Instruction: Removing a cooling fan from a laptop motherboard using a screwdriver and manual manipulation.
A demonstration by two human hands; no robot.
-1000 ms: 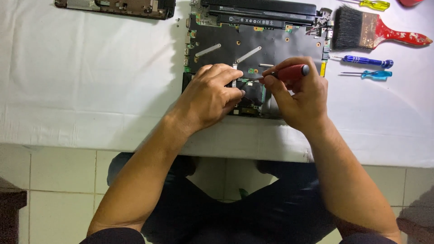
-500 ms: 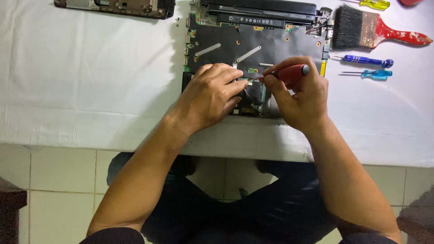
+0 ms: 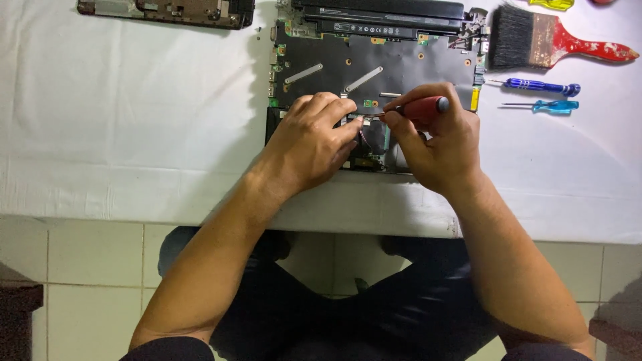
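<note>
Nothing much has shifted since the earlier frames: both hands sit in the same spot over the board, screwdriver angle unchanged.

Head view: opened laptop chassis (image 3: 374, 73) lies bottom-up on the white-covered table (image 3: 134, 134), near the table's front edge. Left hand (image 3: 311, 144) rests on the lower part of the board, fingers curled down, fingertips pinching at a small connector (image 3: 366, 121) near the middle; whether it actually grips the part cannot be told, too small. Right hand (image 3: 438, 144) is clenched around a red-handled screwdriver (image 3: 421, 107), shaft pointing left, tip meeting the same spot just beside the left fingertips. So the work point sits between the two hands, directly under the thumb and index tips.

Right of the chassis, well clear of the hands: a paintbrush (image 3: 555, 43) with red handle, a blue screwdriver (image 3: 542, 86), a smaller light-blue screwdriver (image 3: 545, 105) just below it. Yellow-green tool handle (image 3: 552, 3) cut off at the top edge. Another dismantled cover part (image 3: 167, 10) lies top left, apart from the chassis.
</note>
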